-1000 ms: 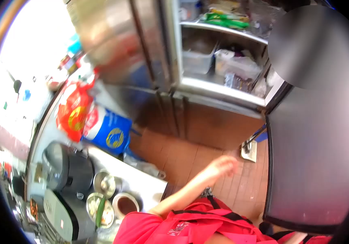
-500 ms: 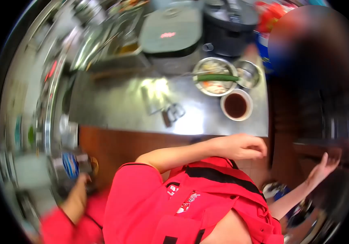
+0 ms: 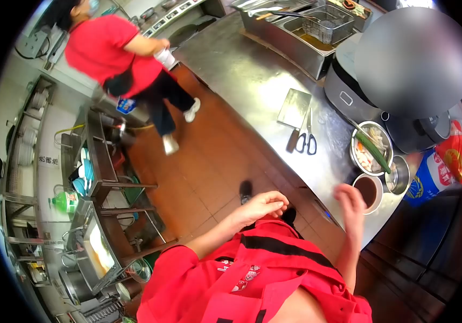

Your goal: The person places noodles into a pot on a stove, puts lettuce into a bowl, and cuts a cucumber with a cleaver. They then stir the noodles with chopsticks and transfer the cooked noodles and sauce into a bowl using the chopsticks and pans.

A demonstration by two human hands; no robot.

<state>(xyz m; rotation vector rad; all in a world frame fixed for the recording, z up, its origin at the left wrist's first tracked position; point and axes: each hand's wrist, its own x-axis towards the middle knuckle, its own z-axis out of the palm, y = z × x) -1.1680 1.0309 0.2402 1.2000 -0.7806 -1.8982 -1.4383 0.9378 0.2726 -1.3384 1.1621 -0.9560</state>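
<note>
My left hand (image 3: pixel 267 206) hovers in front of my apron, loosely bent and with nothing in it. Slightly blurred, my right hand (image 3: pixel 351 206) is raised at the counter's front edge, fingers stretched out and nothing held. Just beyond it stands a white tub of dark brown liquid (image 3: pixel 366 189). Behind the tub, a steel bowl of cut food (image 3: pixel 368 156) has a long green vegetable (image 3: pixel 372 148) lying across it. A second steel bowl (image 3: pixel 399 175) sits beside them. Farther left on the counter lie a cleaver (image 3: pixel 295 110) and scissors (image 3: pixel 307 141).
A steel counter (image 3: pixel 241 75) carries a fryer with a wire basket (image 3: pixel 328 26) and a grey cooker (image 3: pixel 344 89). At left, a co-worker in red (image 3: pixel 109 54) holds something white. Shelving (image 3: pixel 109 183) lines the left side. Red and blue bags (image 3: pixel 433 169) are at right.
My view has swung left, showing the co-worker and shelves. My right hand has come from the far right to the counter edge by the tub. My left hand stays before my apron.
</note>
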